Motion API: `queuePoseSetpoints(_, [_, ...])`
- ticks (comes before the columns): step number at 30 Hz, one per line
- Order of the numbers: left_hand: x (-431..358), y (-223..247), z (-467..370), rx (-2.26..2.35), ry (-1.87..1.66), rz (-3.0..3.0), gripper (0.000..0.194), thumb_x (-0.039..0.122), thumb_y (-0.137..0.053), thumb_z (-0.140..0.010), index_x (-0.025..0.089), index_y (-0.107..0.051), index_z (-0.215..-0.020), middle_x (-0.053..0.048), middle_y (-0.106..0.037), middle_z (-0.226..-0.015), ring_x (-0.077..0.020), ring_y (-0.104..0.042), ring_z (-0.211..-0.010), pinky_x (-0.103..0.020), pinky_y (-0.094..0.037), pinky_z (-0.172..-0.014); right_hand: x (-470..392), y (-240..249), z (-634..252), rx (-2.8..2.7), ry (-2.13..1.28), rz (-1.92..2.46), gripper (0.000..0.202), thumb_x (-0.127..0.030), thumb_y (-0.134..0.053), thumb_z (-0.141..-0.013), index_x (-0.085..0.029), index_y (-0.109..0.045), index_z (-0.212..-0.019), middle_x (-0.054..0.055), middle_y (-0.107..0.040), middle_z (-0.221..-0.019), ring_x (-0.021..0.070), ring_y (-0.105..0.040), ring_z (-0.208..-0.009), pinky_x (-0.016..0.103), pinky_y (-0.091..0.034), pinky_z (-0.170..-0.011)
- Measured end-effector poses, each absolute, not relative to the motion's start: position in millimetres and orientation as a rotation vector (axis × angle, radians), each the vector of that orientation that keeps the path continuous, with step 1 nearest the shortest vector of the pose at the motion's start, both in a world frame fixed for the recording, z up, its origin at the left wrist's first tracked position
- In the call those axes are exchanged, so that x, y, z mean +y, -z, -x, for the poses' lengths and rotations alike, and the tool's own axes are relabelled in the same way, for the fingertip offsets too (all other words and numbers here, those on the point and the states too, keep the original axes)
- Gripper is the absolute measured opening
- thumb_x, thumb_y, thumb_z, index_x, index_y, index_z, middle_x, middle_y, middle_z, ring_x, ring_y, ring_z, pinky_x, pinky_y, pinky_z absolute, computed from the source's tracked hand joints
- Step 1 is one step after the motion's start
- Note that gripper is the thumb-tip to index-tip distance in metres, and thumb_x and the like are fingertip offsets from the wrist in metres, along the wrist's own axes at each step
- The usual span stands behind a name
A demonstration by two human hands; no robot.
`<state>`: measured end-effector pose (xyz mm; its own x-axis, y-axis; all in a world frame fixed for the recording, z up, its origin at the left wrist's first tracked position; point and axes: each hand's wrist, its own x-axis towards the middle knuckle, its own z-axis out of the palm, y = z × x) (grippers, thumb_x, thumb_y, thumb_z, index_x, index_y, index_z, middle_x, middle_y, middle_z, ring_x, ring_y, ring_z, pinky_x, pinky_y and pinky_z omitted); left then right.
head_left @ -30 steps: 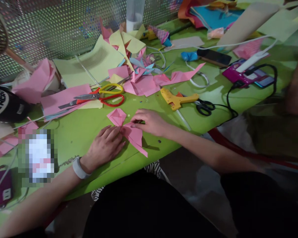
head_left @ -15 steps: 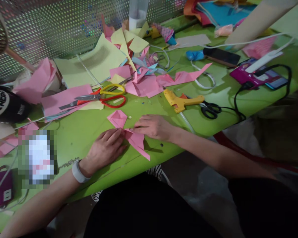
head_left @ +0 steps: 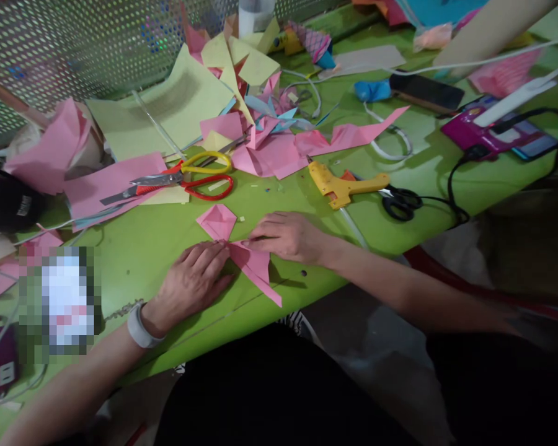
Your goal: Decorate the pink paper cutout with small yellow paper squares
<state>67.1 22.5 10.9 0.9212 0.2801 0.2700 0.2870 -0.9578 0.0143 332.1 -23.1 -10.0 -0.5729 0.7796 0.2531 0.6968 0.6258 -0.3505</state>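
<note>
A folded piece of pink paper (head_left: pixel 253 263) lies on the green table, with a diamond-shaped part (head_left: pixel 217 222) at its far end and a pointed tail toward the table's front edge. At its narrow middle, the closed fingers of my left hand (head_left: pixel 198 272) press the left side down. My right hand (head_left: pixel 286 236) is closed too, thumb and fingertips pinching the paper's upper right edge. A white band circles my left wrist. Beyond my hands lie red-and-yellow-handled scissors (head_left: pixel 181 176) and a yellow glue gun (head_left: pixel 346 184).
Pink and yellow paper scraps (head_left: pixel 270 155) pile up at the back. Black-handled scissors (head_left: pixel 400 203), a purple power strip (head_left: pixel 474 133) and a dark phone (head_left: pixel 426 91) lie right. A blurred-out device (head_left: pixel 67 303) and a black cup (head_left: pixel 9 201) stand left. Another person's arm (head_left: pixel 497 37) reaches in.
The view has shifted slightly, moving the background things a little outward. My right fingertips have shifted slightly along the paper's edge; my left hand stays on it.
</note>
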Motion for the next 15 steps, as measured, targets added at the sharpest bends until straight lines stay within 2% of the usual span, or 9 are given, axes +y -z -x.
queuePoseSetpoints(3, [22, -9, -69, -0.519, 0.378, 3.065, 0.056, 0.046, -0.052, -0.098, 0.006, -0.051, -0.137, -0.019, -0.065, -0.119, -0.0301, -0.062, -0.109, -0.043, -0.055, -0.090, -23, 12, -333, -2.433, -0.261, 1.141, 0.038, -0.016, -0.038, -0.103, -0.024, -0.074, -0.112, 0.005, -0.074, -0.104, 0.0182, -0.061, -0.093, 0.034, -0.049, -0.080])
queuePoseSetpoints(8, [22, -9, -77, -0.609, 0.327, 3.087, 0.071, 0.066, -0.042, -0.095, 0.011, -0.053, -0.139, -0.017, -0.061, -0.116, -0.0298, -0.057, -0.102, -0.043, -0.050, -0.088, -21, 16, -333, -2.342, -0.121, 1.051, 0.031, -0.014, -0.045, -0.101, -0.023, -0.074, -0.108, 0.004, -0.075, -0.097, 0.0168, -0.062, -0.089, 0.032, -0.049, -0.076])
queuePoseSetpoints(11, [23, -8, -81, -0.573, 0.328, 3.061, 0.074, 0.070, -0.041, -0.093, 0.010, -0.059, -0.133, -0.017, -0.060, -0.113, -0.0296, -0.055, -0.101, -0.043, -0.048, -0.088, -20, 18, -332, -2.299, -0.073, 1.047, 0.026, -0.016, -0.049, -0.100, -0.022, -0.074, -0.106, 0.003, -0.075, -0.095, 0.0172, -0.062, -0.087, 0.032, -0.049, -0.074])
queuePoseSetpoints(15, [23, -7, -83, -0.538, 0.340, 3.030, 0.071, 0.070, -0.041, -0.093, 0.011, -0.064, -0.122, -0.018, -0.060, -0.115, -0.0296, -0.054, -0.103, -0.042, -0.046, -0.090, -21, 18, -332, -2.221, -0.094, 1.210, 0.017, -0.026, -0.058, -0.098, -0.018, -0.072, -0.104, 0.006, -0.071, -0.095, 0.0200, -0.061, -0.088, 0.035, -0.050, -0.076])
